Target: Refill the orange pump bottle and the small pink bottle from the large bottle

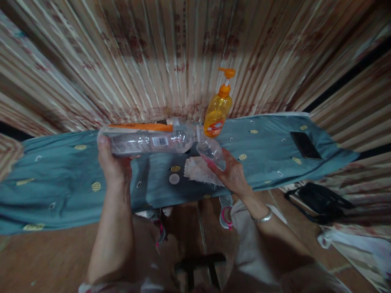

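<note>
Covered board: we see a teal cloth (61, 183) with yellow dots spread over a long board, striped curtains hanging behind it.
Left hand: the left hand (113, 165) is closed around the base end of the large clear bottle (146, 140), thumb up over the end.
Large clear bottle: it lies nearly level above the board, neck pointing right and dipping slightly, with a barcode label facing us.
White cloth: a lacy white cloth (198, 170) lies on the teal cloth, just below where the two bottles meet.
Small clear bottle: the small clear bottle (212, 154) is tilted, its mouth up against the big bottle's neck.
Right hand: the right hand (232, 175) cups the small clear bottle from beneath, fingers wrapped round it; a bracelet (264, 217) sits on the wrist.
Step in hand: we judge this to be a mouth-to-mouth pour from big bottle to small, though we cannot tell whether any liquid is running.
What the next move calls for: as we read it, the two mouths must stay lined up, with a slow tilt from the left wrist.
Pump bottle: an orange pump bottle (217, 112) stands upright just behind.
Phone: a dark phone (305, 145) lies flat, well to the right.
</note>
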`<state>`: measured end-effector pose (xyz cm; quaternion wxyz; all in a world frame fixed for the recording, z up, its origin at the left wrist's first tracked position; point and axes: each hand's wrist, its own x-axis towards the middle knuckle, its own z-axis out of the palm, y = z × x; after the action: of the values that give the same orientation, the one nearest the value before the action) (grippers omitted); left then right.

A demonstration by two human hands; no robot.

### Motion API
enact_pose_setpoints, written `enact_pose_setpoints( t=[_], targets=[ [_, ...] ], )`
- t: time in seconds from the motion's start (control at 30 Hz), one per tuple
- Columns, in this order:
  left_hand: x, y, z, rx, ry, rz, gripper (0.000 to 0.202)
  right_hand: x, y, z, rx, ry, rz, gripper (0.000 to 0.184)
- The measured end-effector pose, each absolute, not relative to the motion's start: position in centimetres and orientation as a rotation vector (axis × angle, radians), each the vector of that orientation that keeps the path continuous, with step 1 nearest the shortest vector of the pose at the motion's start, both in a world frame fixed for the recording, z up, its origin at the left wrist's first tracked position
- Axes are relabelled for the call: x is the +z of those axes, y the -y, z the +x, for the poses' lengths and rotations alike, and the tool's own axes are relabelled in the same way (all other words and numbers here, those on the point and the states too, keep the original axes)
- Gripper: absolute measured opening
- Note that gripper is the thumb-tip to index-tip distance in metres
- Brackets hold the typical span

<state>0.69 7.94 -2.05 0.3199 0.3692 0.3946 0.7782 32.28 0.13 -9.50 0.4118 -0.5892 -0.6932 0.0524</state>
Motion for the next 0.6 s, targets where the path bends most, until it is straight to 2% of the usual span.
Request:
enact_pose_setpoints(
  t=[0.6],
  targets=[
    [-1.2, -8.07, 0.91, 2.073, -1.031, 0.987, 0.072, -9.56, -0.16, 32.32, 0.176, 1.74, -1.499, 0.063]
  ],
)
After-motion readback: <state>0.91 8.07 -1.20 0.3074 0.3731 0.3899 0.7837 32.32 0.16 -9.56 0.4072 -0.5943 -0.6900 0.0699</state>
